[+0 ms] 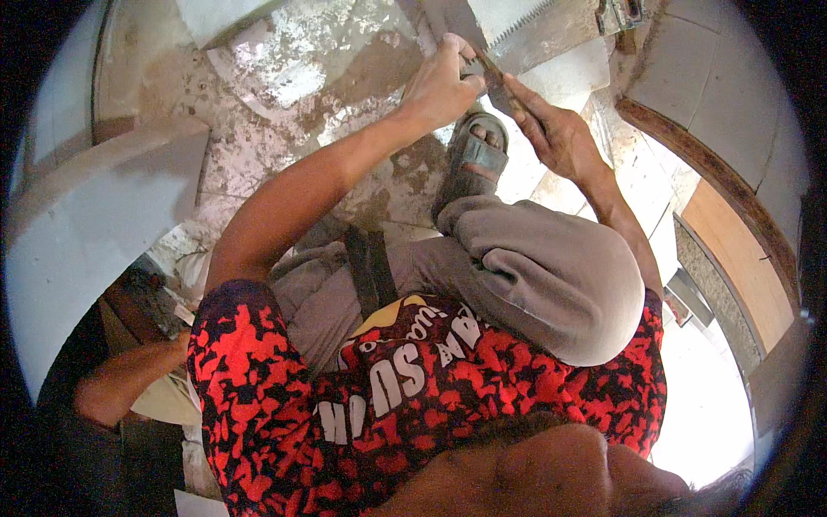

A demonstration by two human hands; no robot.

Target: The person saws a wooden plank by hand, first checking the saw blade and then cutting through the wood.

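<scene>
My left hand (444,84) is at the top middle, its fingers and thumb closed around the far end of a dark, narrow bar-like piece (493,74). From the right, my right hand (556,133) grips the near end of that same piece, its index finger lying along it. The kind of piece cannot be made out. Beyond my fingers, a dark brown strip (446,19) runs up to the top edge. Right beside it lies a saw blade (551,43) with a toothed edge. Below my hands is my sandalled foot (482,159).
The stained floor (267,95) is blotched with pale and brown patches. A pale curved panel (95,215) stands at the left, and a brown-edged panel (715,138) at the right. Another person's arm (129,379) shows at the lower left. A metal fitting (620,13) is at the top right.
</scene>
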